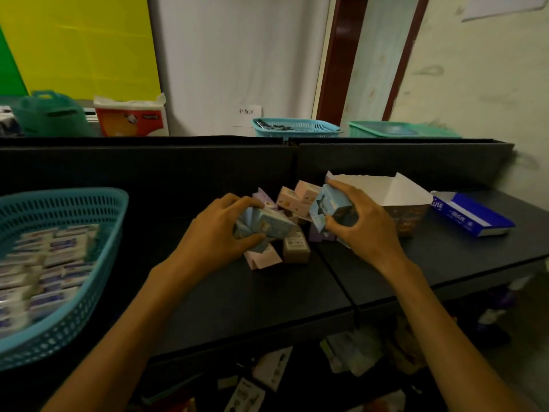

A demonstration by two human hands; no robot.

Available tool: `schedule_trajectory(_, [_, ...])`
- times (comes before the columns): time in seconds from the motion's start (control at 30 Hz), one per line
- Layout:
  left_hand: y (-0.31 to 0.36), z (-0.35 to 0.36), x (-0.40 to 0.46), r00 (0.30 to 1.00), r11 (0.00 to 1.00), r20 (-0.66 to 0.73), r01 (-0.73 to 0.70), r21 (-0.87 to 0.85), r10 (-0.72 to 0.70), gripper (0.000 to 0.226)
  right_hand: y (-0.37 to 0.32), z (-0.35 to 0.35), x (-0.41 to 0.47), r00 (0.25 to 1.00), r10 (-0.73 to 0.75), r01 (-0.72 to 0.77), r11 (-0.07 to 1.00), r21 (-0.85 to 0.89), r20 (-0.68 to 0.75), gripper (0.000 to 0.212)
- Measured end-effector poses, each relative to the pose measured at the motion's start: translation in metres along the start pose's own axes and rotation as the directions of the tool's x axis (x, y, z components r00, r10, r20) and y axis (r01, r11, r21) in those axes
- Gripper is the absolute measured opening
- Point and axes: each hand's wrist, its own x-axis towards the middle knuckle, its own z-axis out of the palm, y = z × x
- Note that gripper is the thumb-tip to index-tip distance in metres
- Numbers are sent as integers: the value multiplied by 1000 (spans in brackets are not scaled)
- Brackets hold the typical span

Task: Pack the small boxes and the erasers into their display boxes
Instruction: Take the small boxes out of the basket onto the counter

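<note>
A pile of small pastel boxes [297, 200], pink, purple and tan, lies on the black shelf [267, 292]. My left hand [217, 233] grips a light blue small box [267, 227] at the pile's left side. My right hand [365, 224] holds another light blue small box [329, 206], tilted, just above the pile. Behind my right hand stands an open display box [398, 191] with a white inside and a raised flap. A teal basket [68, 263] at the left holds several white-and-blue erasers [44, 263].
A blue-and-white display box [472, 215] lies on its side at the right of the shelf. A black back panel [148, 168] runs behind. Beyond it stand two more baskets [297, 126], a tissue pack [130, 117] and a green bag [50, 114]. Lower shelves hold mixed goods.
</note>
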Motion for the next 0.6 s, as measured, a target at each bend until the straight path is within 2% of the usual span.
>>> schedule_trajectory(0.2, [-2, 33, 22, 999, 999, -18, 42, -32, -43, 59, 24, 15, 16, 997, -43, 50, 993, -109, 66, 64])
schedule_trajectory(0.43, [-9, 61, 52, 997, 999, 66, 37, -23, -35, 60, 43, 54, 43, 983, -132, 166, 937, -306, 131, 66])
schedule_trajectory(0.6, [-15, 75, 59, 986, 994, 166, -6, 113, -13, 66, 49, 73, 59, 957, -223, 278, 882, -380, 183, 62])
